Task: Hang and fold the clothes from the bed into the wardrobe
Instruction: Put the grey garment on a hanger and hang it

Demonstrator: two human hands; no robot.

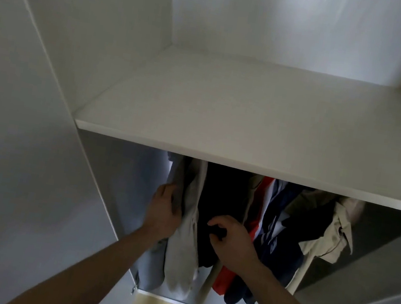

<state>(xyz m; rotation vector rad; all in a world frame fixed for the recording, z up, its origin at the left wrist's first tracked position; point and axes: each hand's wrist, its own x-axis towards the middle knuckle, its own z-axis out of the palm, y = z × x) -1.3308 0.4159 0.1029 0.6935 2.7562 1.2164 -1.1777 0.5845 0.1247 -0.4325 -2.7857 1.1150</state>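
Head view looks up into the wardrobe (27, 124), with a white shelf (251, 123) across the middle of the frame and the hanging row just under it. I have both arms reaching in from the bottom of the frame. My left hand (162, 211) lies against the grey shirt (184, 241) at the left end of the row, fingers curled round its edge and holding it aside. My right hand (229, 238), at centre, pinches a fold of the black garment (219, 194) that hangs right beside the grey one. To the right of that hang a red and white top (258, 213), a navy striped one (279, 243) and a beige shirt (332, 238) at the far right. The rail and hangers are hidden behind the shelf's front edge, so I cannot tell whether the black piece is properly hooked on.

I judge this as the hanging step: the black garment is in among the others and I am settling it into its gap. Next move, as I see it, calls for easing it straight so it hangs free of the grey shirt, then letting go with both hands and going back to the bed for another item. The bed itself is out of view.
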